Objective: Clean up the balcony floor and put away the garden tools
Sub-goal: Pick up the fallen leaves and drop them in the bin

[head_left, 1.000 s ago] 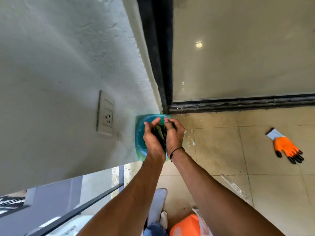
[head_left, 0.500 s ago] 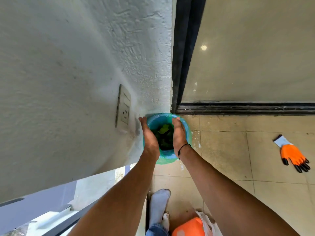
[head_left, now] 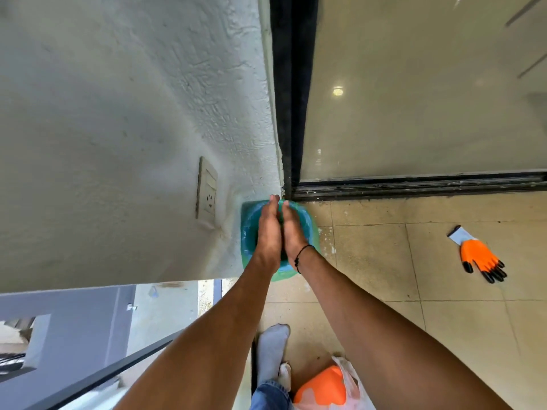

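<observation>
Hovering over the bin (head_left: 309, 224), left hand (head_left: 268, 229) and right hand (head_left: 291, 232) meet flat, holding nothing; orange glove (head_left: 478, 257) remains on the floor (head_left: 444, 321).

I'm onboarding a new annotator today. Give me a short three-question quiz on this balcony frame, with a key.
1. True or false: the left hand and right hand are held palms together, fingers straight, over the bin.
2. What lies alone on the floor tiles to the right?
A. a trowel
B. an orange glove
C. a broom
3. Fill in: the bin, lined with a green bag, stands in the corner between the white wall and the sliding ____.

Key
1. True; neither hand holds anything.
2. B, the orange glove with black fingertips.
3. Door; its dark track runs along the floor.
</observation>
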